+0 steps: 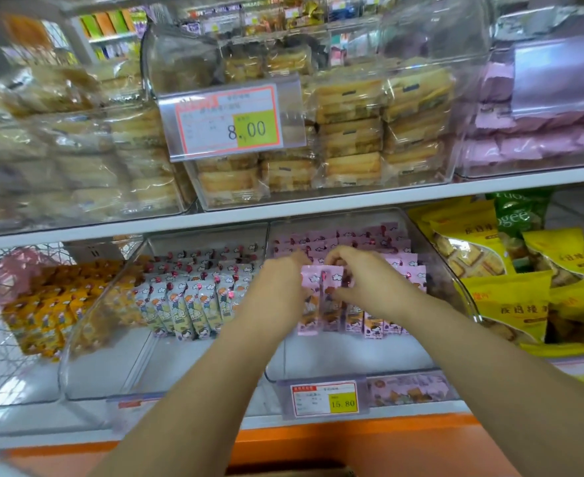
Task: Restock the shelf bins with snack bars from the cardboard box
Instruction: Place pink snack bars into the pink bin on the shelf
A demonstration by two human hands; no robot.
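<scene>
Both hands close on a small cluster of pink bars (318, 297), the left hand (278, 287) pinching one side and the right hand (363, 280) curled over the tops on the other, inside a clear bin (352, 359) on the lower shelf. Held upright, the cluster stands at the front of the rows of matching bars that fill the bin's back half; the front half shows bare floor. A neighbouring bin of grey bars (187, 304) sits just to the left, yellow bags (510, 297) to the right, and a price tag (325, 398) below. The step in hand appears to be seating a handful against the stock. The next move calls for letting go without toppling the row, then a reach to the box, not plainly in view, for more.
</scene>
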